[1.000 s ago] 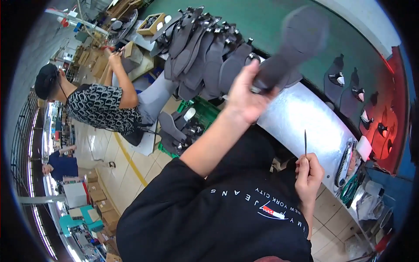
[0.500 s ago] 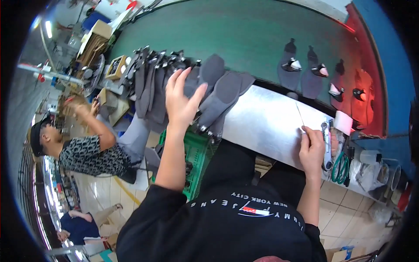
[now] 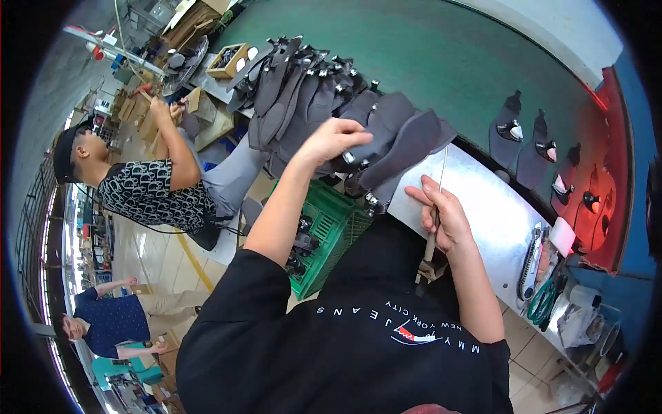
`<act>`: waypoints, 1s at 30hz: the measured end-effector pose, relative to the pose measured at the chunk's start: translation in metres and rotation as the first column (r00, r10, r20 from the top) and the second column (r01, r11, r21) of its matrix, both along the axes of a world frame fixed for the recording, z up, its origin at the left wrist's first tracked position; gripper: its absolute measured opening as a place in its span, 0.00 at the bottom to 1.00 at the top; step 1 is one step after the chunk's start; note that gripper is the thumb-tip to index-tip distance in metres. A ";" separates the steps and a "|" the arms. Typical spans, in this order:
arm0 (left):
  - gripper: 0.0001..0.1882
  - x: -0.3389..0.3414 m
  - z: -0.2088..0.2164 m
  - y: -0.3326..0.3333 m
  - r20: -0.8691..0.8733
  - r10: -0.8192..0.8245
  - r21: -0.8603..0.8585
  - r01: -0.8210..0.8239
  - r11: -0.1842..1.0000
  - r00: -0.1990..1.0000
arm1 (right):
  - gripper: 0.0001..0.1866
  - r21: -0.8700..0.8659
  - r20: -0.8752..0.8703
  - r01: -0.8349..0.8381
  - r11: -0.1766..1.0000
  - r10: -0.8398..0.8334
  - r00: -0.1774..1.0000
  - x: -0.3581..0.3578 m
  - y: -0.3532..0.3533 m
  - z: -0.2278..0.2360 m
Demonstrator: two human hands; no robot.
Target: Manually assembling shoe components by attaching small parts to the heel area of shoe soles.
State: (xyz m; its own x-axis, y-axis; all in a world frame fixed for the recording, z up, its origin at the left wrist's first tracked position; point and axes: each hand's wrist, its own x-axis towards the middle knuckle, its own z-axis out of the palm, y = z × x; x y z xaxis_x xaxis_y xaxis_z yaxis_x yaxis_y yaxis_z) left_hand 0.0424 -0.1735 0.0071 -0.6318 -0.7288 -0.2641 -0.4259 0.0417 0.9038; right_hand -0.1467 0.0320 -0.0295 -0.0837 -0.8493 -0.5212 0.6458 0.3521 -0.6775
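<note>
A heap of dark grey sandal soles (image 3: 303, 103) with shiny strap ends lies along the near edge of the green belt. My left hand (image 3: 331, 145) is at its right part, fingers bent and closed at the edge of one sandal sole (image 3: 389, 124); the fingertips are partly hidden. In my right hand (image 3: 447, 217) is a thin metal rod tool (image 3: 442, 169), point upward, over the bare metal plate (image 3: 493, 221). What looks like its pale handle runs down below the palm. Two of the right fingers stretch out leftward.
Several sandals (image 3: 508, 131) lie spaced out on the green belt (image 3: 414, 48), the far right ones under red light. A utility knife (image 3: 529, 265) and green-handled scissors (image 3: 542, 302) sit at the plate's right end. Below the heap stands a green crate (image 3: 338, 224). A co-worker (image 3: 155, 190) works at left.
My left hand has come down from above the heap, open fingers now closing at a sole. My right hand moved left with the rod tool, nearer the heap. The whole view has shifted.
</note>
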 end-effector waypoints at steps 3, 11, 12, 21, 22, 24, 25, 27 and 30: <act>0.18 0.002 -0.022 0.012 0.137 -0.122 -0.142 0.142 0.980 0.983 | 0.39 -0.014 -0.041 0.042 0.999 -0.043 0.998 0.016 -0.020 0.001; 0.26 -0.011 -0.038 0.075 0.001 -0.240 -0.153 0.238 0.959 0.971 | 0.15 0.167 -0.176 0.008 0.986 0.022 0.984 0.014 -0.028 0.023; 0.26 -0.012 -0.038 0.082 -0.017 -0.261 -0.135 0.256 0.957 0.965 | 0.15 0.160 -0.314 0.005 0.987 0.047 0.948 0.013 -0.025 0.015; 0.37 -0.038 -0.037 0.114 -0.564 0.290 0.489 0.030 0.872 0.774 | 0.26 -0.194 -0.298 0.218 0.956 -0.269 0.916 0.014 0.021 0.002; 0.35 -0.034 -0.033 0.107 -0.527 0.129 0.541 0.215 0.813 0.840 | 0.24 0.008 -0.379 0.077 0.997 -0.069 0.923 -0.005 0.029 -0.004; 0.29 -0.022 -0.010 0.093 -0.451 -0.035 0.705 0.380 0.599 0.892 | 0.23 -0.106 -0.608 -0.036 0.994 -0.036 0.793 -0.011 0.013 0.004; 0.29 -0.021 -0.005 0.091 -0.450 -0.030 0.701 0.374 0.607 0.892 | 0.22 -0.180 -0.788 -0.168 0.969 -0.040 0.615 -0.010 0.000 0.009; 0.28 -0.015 -0.008 0.085 -0.525 0.179 0.623 0.233 0.747 0.832 | 0.24 0.030 -0.983 -0.190 0.981 0.063 0.170 0.017 -0.034 0.067; 0.26 -0.010 0.016 0.072 -0.625 0.398 0.541 0.005 0.841 0.672 | 0.27 0.056 -0.998 -0.237 0.970 0.059 0.007 0.034 -0.079 0.105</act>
State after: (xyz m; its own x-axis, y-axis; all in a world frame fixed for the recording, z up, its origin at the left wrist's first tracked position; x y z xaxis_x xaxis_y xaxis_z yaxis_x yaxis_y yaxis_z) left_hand 0.0328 -0.1012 0.0227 -0.6239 -0.7673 -0.1484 0.3831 -0.4657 0.7977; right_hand -0.1128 -0.0473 0.0755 -0.3058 -0.9518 0.0250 -0.7368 0.2199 -0.6393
